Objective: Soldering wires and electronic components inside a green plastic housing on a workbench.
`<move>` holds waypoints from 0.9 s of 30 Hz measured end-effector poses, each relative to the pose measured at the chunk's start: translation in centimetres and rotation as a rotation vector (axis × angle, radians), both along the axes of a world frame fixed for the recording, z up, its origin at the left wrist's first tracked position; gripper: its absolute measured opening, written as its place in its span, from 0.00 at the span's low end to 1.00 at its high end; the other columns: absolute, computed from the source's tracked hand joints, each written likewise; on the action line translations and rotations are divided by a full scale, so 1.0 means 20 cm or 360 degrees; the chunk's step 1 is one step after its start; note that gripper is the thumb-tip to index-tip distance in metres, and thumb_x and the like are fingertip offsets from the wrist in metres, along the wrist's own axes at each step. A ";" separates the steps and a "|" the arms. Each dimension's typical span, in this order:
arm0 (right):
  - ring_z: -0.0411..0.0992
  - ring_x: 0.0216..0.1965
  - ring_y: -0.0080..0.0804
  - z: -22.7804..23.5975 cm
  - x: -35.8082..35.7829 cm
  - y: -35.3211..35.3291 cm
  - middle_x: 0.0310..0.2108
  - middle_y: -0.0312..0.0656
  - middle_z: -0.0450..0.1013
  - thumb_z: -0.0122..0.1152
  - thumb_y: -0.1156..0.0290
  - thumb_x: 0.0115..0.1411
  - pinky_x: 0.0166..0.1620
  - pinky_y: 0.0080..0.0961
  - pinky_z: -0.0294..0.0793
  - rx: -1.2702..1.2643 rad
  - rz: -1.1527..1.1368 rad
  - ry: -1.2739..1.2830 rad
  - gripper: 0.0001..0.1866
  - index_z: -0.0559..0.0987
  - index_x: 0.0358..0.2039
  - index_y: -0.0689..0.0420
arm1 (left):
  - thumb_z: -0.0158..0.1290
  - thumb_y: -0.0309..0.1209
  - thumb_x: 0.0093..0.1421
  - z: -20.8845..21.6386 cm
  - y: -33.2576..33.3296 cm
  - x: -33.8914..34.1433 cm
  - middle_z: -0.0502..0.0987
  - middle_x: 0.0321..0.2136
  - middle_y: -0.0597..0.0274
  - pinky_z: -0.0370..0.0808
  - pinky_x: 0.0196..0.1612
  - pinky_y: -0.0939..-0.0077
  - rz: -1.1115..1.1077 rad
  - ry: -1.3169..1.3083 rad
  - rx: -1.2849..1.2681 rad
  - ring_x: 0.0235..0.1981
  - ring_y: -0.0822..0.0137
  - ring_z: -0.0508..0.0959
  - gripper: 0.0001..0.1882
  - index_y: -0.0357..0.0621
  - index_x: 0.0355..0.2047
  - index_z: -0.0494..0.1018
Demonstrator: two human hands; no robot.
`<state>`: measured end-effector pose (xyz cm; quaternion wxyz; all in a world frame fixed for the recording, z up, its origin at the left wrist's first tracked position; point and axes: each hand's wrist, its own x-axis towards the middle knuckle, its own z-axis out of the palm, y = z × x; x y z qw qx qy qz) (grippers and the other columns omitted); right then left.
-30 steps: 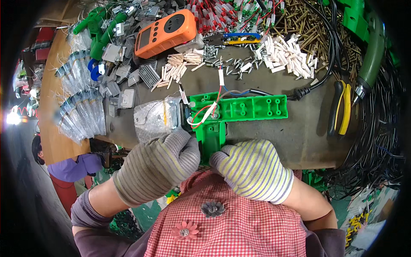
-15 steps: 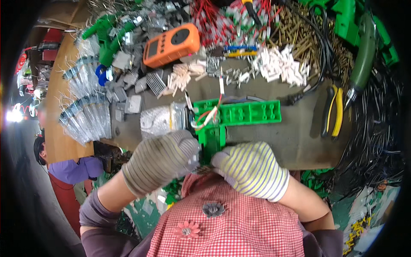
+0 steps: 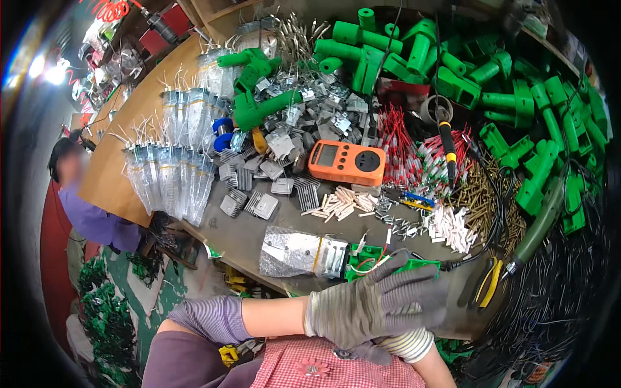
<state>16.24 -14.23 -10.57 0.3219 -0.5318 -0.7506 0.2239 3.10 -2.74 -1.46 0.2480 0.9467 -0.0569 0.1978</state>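
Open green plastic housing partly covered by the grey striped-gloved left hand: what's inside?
Red and white wires show in the left part of the housing. The left hand covers much of the rest; contents there can't be seen.

Head-worn fisheye; looks down; near the bench (image 3: 239, 242)

The gloved left hand (image 3: 354, 312) points rightward, fingers (image 3: 411, 297) straightened, crossing above the right hand (image 3: 409, 344), which is mostly hidden.

Matt knit left glove (image 3: 369, 307), glossy bubble wrap (image 3: 281, 253), partly hidden green housing (image 3: 369, 250) probably plastic
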 end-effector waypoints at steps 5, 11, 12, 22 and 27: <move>0.56 0.67 0.47 0.18 0.01 0.05 0.65 0.49 0.58 0.64 0.62 0.55 0.66 0.40 0.57 -0.0422 0.0011 0.0645 0.39 0.60 0.66 0.52 | 0.40 0.67 0.60 0.12 0.10 0.02 0.60 0.63 0.40 0.51 0.64 0.35 0.0058 -0.0248 -0.0379 0.65 0.37 0.59 0.44 0.43 0.62 0.65; 0.54 0.66 0.42 0.06 -0.06 0.08 0.66 0.44 0.55 0.55 0.59 0.62 0.65 0.36 0.57 -0.0664 -0.0043 0.0332 0.35 0.56 0.67 0.51 | 0.48 0.62 0.56 -0.05 0.01 0.04 0.60 0.65 0.45 0.52 0.64 0.35 0.0027 -0.0009 0.0099 0.68 0.46 0.57 0.41 0.50 0.62 0.64; 0.56 0.65 0.42 0.04 -0.06 0.10 0.65 0.44 0.57 0.57 0.60 0.61 0.64 0.35 0.59 -0.0664 -0.0075 0.0408 0.34 0.58 0.66 0.50 | 0.48 0.62 0.56 -0.03 0.02 0.05 0.60 0.65 0.45 0.52 0.64 0.35 0.0022 -0.0013 0.0100 0.68 0.46 0.57 0.41 0.50 0.62 0.64; 0.72 0.53 0.33 0.16 -0.01 0.02 0.52 0.44 0.73 0.58 0.63 0.59 0.53 0.31 0.73 -0.0586 -0.0148 0.0791 0.23 0.74 0.56 0.50 | 0.58 0.54 0.53 0.10 0.08 -0.03 0.70 0.54 0.42 0.64 0.57 0.41 0.0131 -0.0237 -0.0179 0.57 0.42 0.70 0.33 0.42 0.51 0.74; 0.72 0.19 0.41 0.24 0.00 0.05 0.17 0.38 0.72 0.63 0.58 0.56 0.24 0.37 0.70 -0.0097 -0.0032 -0.0143 0.10 0.86 0.31 0.48 | 0.63 0.42 0.49 0.26 0.52 -0.27 0.75 0.45 0.47 0.70 0.50 0.52 0.1363 -0.0506 0.0475 0.48 0.48 0.74 0.29 0.45 0.51 0.74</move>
